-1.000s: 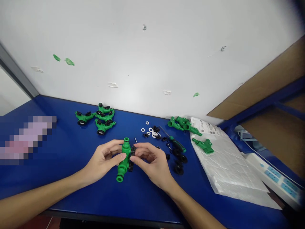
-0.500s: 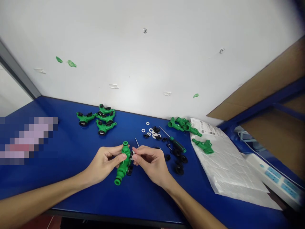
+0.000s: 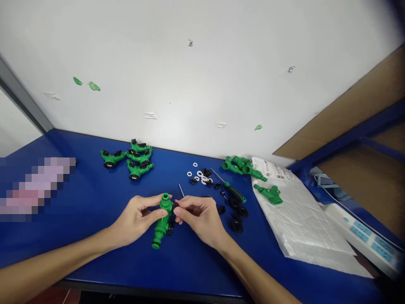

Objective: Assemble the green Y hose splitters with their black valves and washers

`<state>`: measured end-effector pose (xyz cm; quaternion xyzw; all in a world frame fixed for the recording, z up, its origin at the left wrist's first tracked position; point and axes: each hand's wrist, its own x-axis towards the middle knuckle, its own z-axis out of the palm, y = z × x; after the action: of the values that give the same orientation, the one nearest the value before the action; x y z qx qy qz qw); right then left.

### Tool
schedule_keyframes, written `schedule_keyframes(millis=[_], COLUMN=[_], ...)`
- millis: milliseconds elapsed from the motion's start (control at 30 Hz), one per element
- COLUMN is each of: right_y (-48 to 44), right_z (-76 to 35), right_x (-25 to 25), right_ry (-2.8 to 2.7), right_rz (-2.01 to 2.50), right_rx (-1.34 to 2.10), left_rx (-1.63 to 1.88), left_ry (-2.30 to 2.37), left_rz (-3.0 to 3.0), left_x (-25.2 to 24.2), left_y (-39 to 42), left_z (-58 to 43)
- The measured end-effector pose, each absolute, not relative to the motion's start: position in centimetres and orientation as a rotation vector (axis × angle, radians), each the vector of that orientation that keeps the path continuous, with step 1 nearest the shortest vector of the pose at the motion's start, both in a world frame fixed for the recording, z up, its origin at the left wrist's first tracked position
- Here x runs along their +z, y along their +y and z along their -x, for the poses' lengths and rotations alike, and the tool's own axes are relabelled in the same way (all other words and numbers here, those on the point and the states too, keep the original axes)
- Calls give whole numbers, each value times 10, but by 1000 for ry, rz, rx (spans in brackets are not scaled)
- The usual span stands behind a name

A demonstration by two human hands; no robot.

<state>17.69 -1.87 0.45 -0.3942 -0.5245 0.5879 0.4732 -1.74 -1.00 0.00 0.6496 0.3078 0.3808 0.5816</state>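
The left hand [image 3: 136, 219] clasps a green fitting [image 3: 160, 228] between thumb and fingers, just left of the right hand [image 3: 201, 215]; a loose hold could let it twist under pressure. The right hand's fingertips pinch a small black part [image 3: 174, 206] against its side, which may slip if pushed crookedly. Beyond that hand, white washers [image 3: 204, 179] could scatter if knuckles stray forward.

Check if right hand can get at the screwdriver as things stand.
Likely yes, once it lets go: the right hand seems to pinch a black knob on the green connector. The screwdriver lies just beyond that hand; black round parts crowd it but leave its top uncovered.
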Motion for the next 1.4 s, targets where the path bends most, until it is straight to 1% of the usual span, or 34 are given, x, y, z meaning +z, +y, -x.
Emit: schedule_keyframes(millis=[167, 400, 467, 533, 600, 667, 700, 767, 900, 1033, 1167, 1233, 1300, 1400], right_y=[-15, -12, -8, -1, 7, 16, 20, 26, 30, 28, 23, 19, 14, 4], right_z=[-179, -178, -190, -212, -241, -270, -283, -299, -301, -291, -287, -284, -277, -253], right_x=[8, 9, 17, 27, 37, 42, 42, 38, 21, 17, 32, 40, 45, 44], right_ry=[-1251, -1344, -1473, -1680, -1875, -2092, -2195, -2245, -2251, -2270, -2293, -2258, -2169, -1960], right_rz=[1002, 1028, 1095, 1257, 1519, 1868, 2020, 2124, 2192, 2182, 2090, 1958, 1721, 1294], right_rx=[1487, 1361, 1231, 999, 654, 439, 401, 386, 320, 275, 276, 313, 463, 815], left_rx=[875, 862, 859, 851, 846, 851, 856, 860, 858, 858, 854, 852, 846, 834], left_ry=[681, 773, 818, 848, 858, 859, 858, 853, 836, 823, 778, 741, 702, 675], left_rz=[-1286, -1062, -1031, -1017, -1007, -996, -989, -970, -930, -915, -879, -849, -815, -779], left_x=[0, 1, 2, 2, 0, -1, -2, -1, 2, 4, 6, 6, 7, 7], left_y=[-7, -8, -10, -10, -10, -9, -9, -8, -8, -9, -9, -9, -9, -10], left_z=[15, 14, 14, 15, 16, 17, 18, 18, 18, 18, 18, 18, 17, 16])
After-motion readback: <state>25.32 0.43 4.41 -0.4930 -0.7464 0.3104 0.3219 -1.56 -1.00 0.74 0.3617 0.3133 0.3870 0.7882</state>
